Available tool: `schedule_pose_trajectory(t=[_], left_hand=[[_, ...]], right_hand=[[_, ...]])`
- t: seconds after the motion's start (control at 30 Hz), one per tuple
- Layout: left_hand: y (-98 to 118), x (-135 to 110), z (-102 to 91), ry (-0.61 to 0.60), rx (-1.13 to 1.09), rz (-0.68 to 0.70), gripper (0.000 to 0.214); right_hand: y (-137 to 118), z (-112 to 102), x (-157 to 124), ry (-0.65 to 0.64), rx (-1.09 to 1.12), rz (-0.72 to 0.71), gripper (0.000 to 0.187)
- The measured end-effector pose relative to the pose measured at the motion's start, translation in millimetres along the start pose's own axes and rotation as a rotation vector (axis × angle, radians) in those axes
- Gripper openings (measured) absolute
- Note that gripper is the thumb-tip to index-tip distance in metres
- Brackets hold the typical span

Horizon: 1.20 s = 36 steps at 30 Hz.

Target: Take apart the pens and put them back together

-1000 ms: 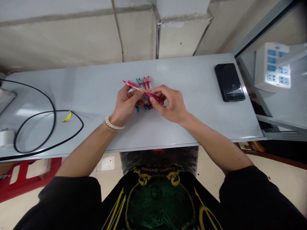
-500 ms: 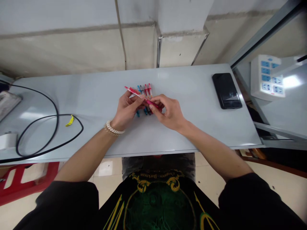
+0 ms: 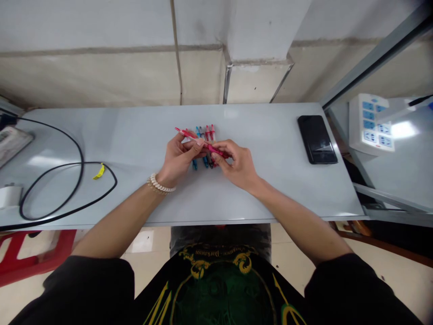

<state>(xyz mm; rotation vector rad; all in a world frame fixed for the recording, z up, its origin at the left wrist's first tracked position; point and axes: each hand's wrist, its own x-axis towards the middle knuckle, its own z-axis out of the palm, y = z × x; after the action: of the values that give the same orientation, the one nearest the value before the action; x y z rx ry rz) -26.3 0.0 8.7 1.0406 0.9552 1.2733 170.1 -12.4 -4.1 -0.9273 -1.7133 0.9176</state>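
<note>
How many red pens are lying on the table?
2 visible: the outermost red pen at the row's right end, and another red pen just left of it. More may be hidden.

Held pen: smooth plastic, partly transparent. Tabletop: smooth, glossy (a glare streaks its left part). Phone: face glossy, glass-like. Power strip: plastic, smooth. Cable: smooth, plastic-looking sheath. Shirt: matt cloth. Upper wall: matt, painted-looking. Floor: smooth, glossy tile.
</note>
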Motion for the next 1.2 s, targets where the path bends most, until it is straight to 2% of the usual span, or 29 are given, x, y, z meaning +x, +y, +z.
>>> schedule_pose_trajectory(t=[0.07,0.13,0.2,0.33,0.47,0.57,0.7,0.77,0.9,0.97,1.07,1.2], left_hand=[[0,0,0.4,0.001,0.007,-0.011,0.057],[1,0,1.3,0.006,0.001,-0.007,0.057],[0,0,2.0,0.016,-0.012,0.002,0.06],[-1,2,1.5,0.031,-0.017,0.005,0.061],[-2,1,-0.4,0.057,-0.001,0.021,0.06],[-1,0,-2.1,0.038,0.013,0.013,0.057],[1,-1,-4.5,-0.004,0.035,0.009,0.053],[1,-1,-4.8,-0.014,0.036,0.016,0.051],[0,-1,-3.7,-0.035,0.026,0.045,0.052],[-1,-2,-3.3,-0.047,0.054,0.056,0.052],[-2,-2,-2.4,-0.068,0.085,0.056,0.051],[4,-2,4.1,-0.09,-0.024,0.009,0.05]], right_hand=[[1,0,0,-0.031,0.0,0.063,0.044],[2,0,0,0.002,-0.017,0.098,0.047],[4,0,0,0.051,-0.023,0.08,0.051],[7,2,0,-0.002,-0.011,0.092,0.044],[8,0,0,0.039,-0.039,0.045,0.046],[8,-2,1,-0.023,-0.05,0.043,0.042],[9,-1,2,-0.152,0.062,0.186,0.058],[10,1,2,-0.18,0.145,0.244,0.059],[14,4,0,-0.03,0.029,0.137,0.053],[15,4,0,-0.049,-0.012,0.116,0.049],[15,3,0,-0.108,0.004,0.164,0.046],[17,5,-1,-0.015,-0.05,0.139,0.031]])
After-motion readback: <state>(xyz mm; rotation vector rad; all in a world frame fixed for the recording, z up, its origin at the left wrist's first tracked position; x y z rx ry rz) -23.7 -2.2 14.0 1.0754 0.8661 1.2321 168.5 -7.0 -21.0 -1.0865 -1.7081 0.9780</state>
